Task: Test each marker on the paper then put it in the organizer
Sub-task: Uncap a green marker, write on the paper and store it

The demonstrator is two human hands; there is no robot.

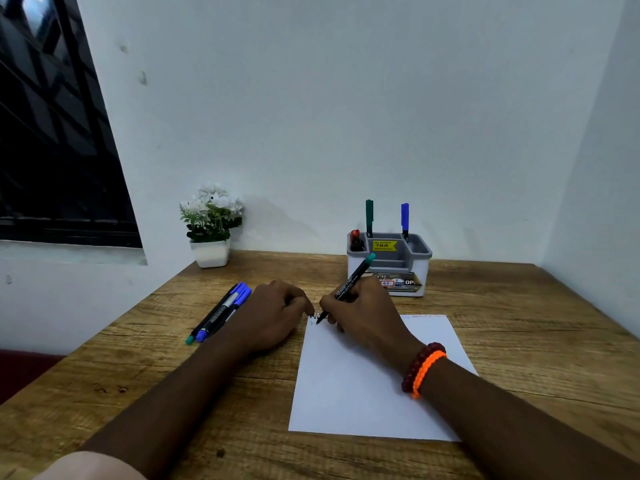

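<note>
My right hand [363, 310] grips a black marker with a teal end [349, 284], its tip touching the top left corner of the white paper [360, 386]. Small scribbles mark the paper's top edge. My left hand [277, 317] rests on the table just left of the paper with fingers curled; whether it holds a cap is hidden. Two markers [220, 313], one with a blue cap, lie side by side left of that hand. The grey and white organizer [391, 263] stands behind the paper and holds a green marker [369, 216], a blue marker [405, 220] and a red one [355, 237].
A white pot of white flowers [211, 226] stands at the back left by the wall. The wooden table [519, 323] meets walls at the back and right. A dark window [52, 133] is on the left.
</note>
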